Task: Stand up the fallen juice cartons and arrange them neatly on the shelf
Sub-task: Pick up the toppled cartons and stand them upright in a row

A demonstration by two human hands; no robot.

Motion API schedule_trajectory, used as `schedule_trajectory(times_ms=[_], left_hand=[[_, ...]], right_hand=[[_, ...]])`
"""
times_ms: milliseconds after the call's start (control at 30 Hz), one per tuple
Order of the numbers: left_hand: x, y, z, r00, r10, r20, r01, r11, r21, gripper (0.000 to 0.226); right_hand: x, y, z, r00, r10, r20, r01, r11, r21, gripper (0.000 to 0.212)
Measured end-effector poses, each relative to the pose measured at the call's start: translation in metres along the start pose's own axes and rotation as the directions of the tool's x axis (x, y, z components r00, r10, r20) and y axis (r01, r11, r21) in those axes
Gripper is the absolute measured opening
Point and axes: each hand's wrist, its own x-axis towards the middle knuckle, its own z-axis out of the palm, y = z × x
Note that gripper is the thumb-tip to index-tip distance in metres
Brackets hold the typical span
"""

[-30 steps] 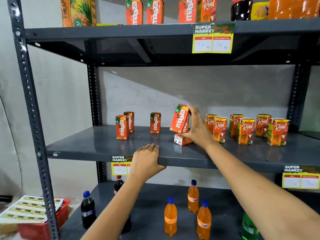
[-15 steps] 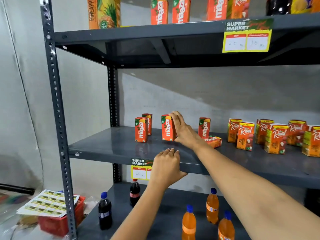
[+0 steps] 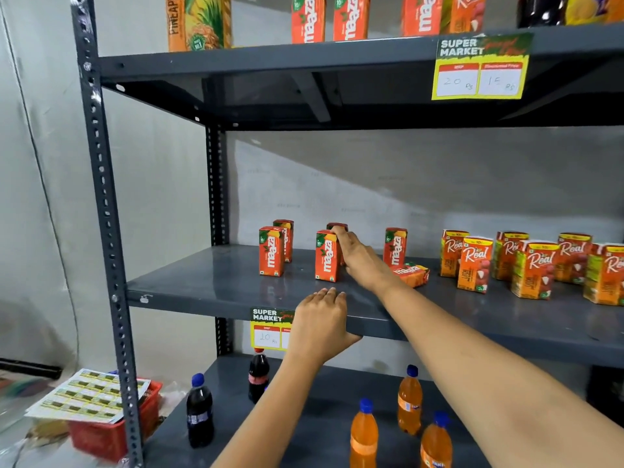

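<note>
Your right hand reaches onto the middle shelf, its fingertips resting on the top of an upright Maaza carton behind the front Maaza carton; whether the fingers are clamped on it, you cannot tell. Your left hand grips the shelf's front edge, fingers curled over it. One fallen carton lies on its side just right of your right wrist, beside another standing carton.
</note>
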Motion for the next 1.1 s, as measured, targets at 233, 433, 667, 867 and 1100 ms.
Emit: schedule_trajectory(times_ms=[233,433,667,867,1100], left_hand=[[-0.002,0.001,0.001,0.999,0.048,-0.008,-0.048,0.999,0.009,0.070],[0.012,0.044,0.004,0.984,0.176,-0.015,-0.176,0.984,-0.028,0.062],[0.010,0.047,0.012,0.988,0.125,-0.091,-0.127,0.992,-0.016,0.059],[0.010,0.048,0.012,0.986,0.114,-0.119,-0.118,0.993,-0.028,0.057],[0.011,0.048,0.014,0.989,0.096,-0.114,-0.101,0.994,-0.046,0.056]], right_hand=[[-0.033,0.035,-0.029,0.942,0.253,-0.222,-0.286,0.949,-0.130,0.089],[-0.067,0.067,-0.034,0.749,0.648,0.137,-0.652,0.758,-0.024,0.125],[-0.071,0.072,-0.030,0.765,0.634,0.112,-0.644,0.751,0.145,0.124],[-0.071,0.074,-0.029,0.769,0.632,0.099,-0.637,0.741,0.214,0.125],[-0.079,0.063,-0.040,0.883,0.467,-0.035,-0.429,0.836,0.342,0.119]])
